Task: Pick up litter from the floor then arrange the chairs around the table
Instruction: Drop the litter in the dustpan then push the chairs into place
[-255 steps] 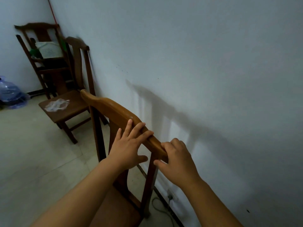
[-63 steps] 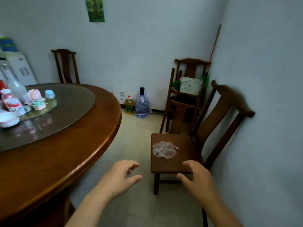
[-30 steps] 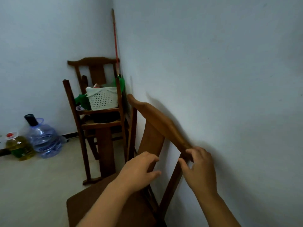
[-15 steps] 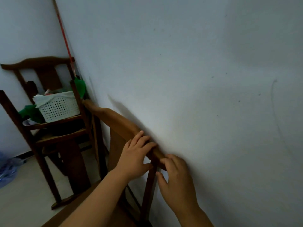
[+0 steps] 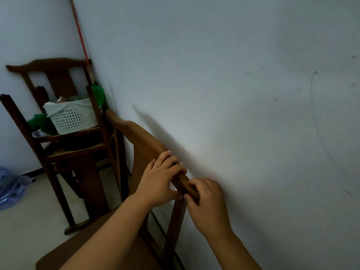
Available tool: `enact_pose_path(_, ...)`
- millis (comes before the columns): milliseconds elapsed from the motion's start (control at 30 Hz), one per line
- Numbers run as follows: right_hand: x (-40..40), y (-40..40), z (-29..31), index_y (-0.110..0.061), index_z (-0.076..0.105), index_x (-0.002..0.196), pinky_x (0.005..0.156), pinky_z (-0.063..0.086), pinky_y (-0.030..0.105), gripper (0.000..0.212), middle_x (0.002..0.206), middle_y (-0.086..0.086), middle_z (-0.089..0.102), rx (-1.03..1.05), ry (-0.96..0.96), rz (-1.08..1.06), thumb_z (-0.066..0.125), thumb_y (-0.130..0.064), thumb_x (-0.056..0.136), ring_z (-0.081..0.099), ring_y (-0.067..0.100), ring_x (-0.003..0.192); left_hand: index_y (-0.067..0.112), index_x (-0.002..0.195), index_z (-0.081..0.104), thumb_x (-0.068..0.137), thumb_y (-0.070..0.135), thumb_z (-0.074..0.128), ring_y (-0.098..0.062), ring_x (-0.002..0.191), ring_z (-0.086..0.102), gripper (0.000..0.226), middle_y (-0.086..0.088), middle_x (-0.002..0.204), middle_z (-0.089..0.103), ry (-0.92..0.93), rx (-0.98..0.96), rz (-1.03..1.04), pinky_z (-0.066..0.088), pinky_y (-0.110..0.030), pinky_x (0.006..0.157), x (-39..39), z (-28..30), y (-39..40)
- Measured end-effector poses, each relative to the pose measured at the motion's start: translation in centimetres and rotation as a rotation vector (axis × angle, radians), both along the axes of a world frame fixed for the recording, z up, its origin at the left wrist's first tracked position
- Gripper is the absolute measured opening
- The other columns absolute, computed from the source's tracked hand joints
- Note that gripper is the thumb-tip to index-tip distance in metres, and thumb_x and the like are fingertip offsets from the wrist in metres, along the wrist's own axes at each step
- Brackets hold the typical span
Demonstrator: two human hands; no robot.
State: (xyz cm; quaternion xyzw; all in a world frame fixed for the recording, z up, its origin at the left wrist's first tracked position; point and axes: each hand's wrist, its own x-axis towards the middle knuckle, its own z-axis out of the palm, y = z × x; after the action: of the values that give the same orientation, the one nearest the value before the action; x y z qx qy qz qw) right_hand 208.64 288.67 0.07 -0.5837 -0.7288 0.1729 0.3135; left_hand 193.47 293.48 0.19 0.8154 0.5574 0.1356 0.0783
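Observation:
A brown wooden chair (image 5: 136, 135) stands with its back against the white wall on my right. My left hand (image 5: 159, 182) is wrapped over the curved top rail of its backrest. My right hand (image 5: 206, 201) grips the near end of the same rail, close to the wall. Part of the chair's seat (image 5: 124, 256) shows under my left forearm. The table and any litter are out of view.
Two stacked wooden chairs (image 5: 58, 78) fill the corner ahead and hold a white perforated basket (image 5: 72, 117) with green cloth. A red pole (image 5: 81, 39) leans in the corner. A blue water bottle (image 5: 9, 188) lies on the floor at far left.
My left hand has closed over the chair's top rail and my right hand has gripped its near end. The view has shifted slightly left, and the chair's far end now blurs.

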Motion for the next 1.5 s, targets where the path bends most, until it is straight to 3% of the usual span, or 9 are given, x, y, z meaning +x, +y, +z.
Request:
enact_pose_path(133,0.1,-0.8,0.6,-0.027,0.054,0.098,0.073,0.049,0.014,0.022,0.091,-0.011,0.056,-0.187,0.106,0.054,0.066,-0.031,0.081,0.056,0.004,0.083,0.043,0.121,0.045,0.073,0.047,0.068,-0.008,0.141,-0.004,0.054,0.019,0.140,0.030,0.013,-0.030,-0.021,0.019,-0.037,0.111,-0.9,0.6,-1.9)
enact_pose_path(433,-0.5,-2.5,1.3,-0.025,0.061,0.083,0.071,0.060,0.033,0.032,0.083,0.000,0.069,-0.546,0.245,0.359,0.078,-0.042,0.062,0.068,0.011,0.074,0.053,0.109,0.048,0.075,0.019,0.063,0.010,0.129,-0.008,0.050,0.030,0.128,0.035,-0.025,-0.080,-0.030,0.026,-0.037,0.103,-5.2,0.9,-6.6)
enact_pose_path(700,-2.2,-2.0,1.0,-0.021,0.066,0.083,0.066,0.053,0.020,0.013,0.077,-0.002,0.068,-0.250,0.250,0.336,0.071,-0.032,0.077,0.062,0.006,0.072,0.055,0.105,0.054,0.070,0.001,0.045,0.006,0.133,0.010,0.065,0.041,0.116,0.037,-0.137,-0.136,-0.146,0.015,-0.027,0.110,-7.6,1.4,-11.9)
enact_pose_path(933,-5.5,0.7,2.0,-0.029,0.055,0.120,0.082,0.051,0.026,0.033,0.112,-0.006,0.062,-0.108,0.046,0.364,0.058,-0.026,0.087,0.057,0.006,0.091,0.034,0.099,0.067,0.084,0.043,0.053,0.007,0.116,0.028,0.023,0.025,0.102,0.058,-0.231,-0.093,0.004,0.022,-0.031,0.107,-5.7,2.5,-12.2)
enact_pose_path(1033,-5.8,1.4,2.6,-0.032,0.049,0.127,0.086,0.049,0.026,0.041,0.120,-0.004,0.060,-0.125,0.030,0.366,0.058,-0.022,0.088,0.056,0.006,0.093,0.036,0.124,0.051,0.079,0.050,0.061,-0.001,0.128,0.020,0.048,0.017,0.131,0.042,-0.172,-0.041,0.109,0.016,-0.027,0.113,-4.4,2.1,-12.4)
enact_pose_path(1167,-6.1,2.0,2.9,-0.035,0.042,0.132,0.091,0.047,0.027,0.050,0.129,-0.004,0.055,-0.131,-0.003,0.375,0.058,-0.018,0.088,0.055,0.009,0.102,0.028,0.146,-0.012,0.077,0.047,0.065,-0.015,0.144,-0.003,0.105,0.011,0.156,-0.012,-0.321,-0.178,0.474,0.008,-0.039,0.119,-2.3,0.8,-12.8)
enact_pose_path(1233,-6.5,2.6,2.7,-0.037,0.040,0.133,0.093,0.046,0.029,0.054,0.133,-0.005,0.051,-0.127,-0.035,0.415,0.059,-0.016,0.088,0.054,0.010,0.106,0.026,0.143,-0.022,0.076,0.042,0.066,-0.020,0.144,0.012,0.112,0.004,0.158,-0.010,-0.380,-0.265,0.600,0.022,-0.047,0.116,-1.7,0.1,-12.7)
enact_pose_path(1333,-7.2,4.0,2.5,-0.040,0.036,0.135,0.096,0.044,0.028,0.060,0.139,-0.008,0.045,-0.122,-0.065,0.507,0.062,-0.017,0.085,0.051,0.009,0.113,0.023,0.143,-0.024,0.078,0.029,0.067,-0.021,0.129,0.042,0.111,0.001,0.158,0.003,-0.486,-0.305,0.636,0.044,-0.038,0.102,-1.2,0.1,-12.5)
enact_pose_path(1500,-8.2,6.4,2.1,-0.037,0.039,0.134,0.090,0.030,0.006,0.066,0.135,-0.015,0.043,-0.184,-0.012,0.722,0.070,-0.016,0.080,0.042,0.003,0.120,0.037,0.143,-0.019,0.074,0.023,0.067,-0.023,0.109,0.058,0.111,-0.004,0.149,0.031,-0.601,-0.320,0.658,0.053,-0.037,0.090,-1.2,0.2,-12.5)
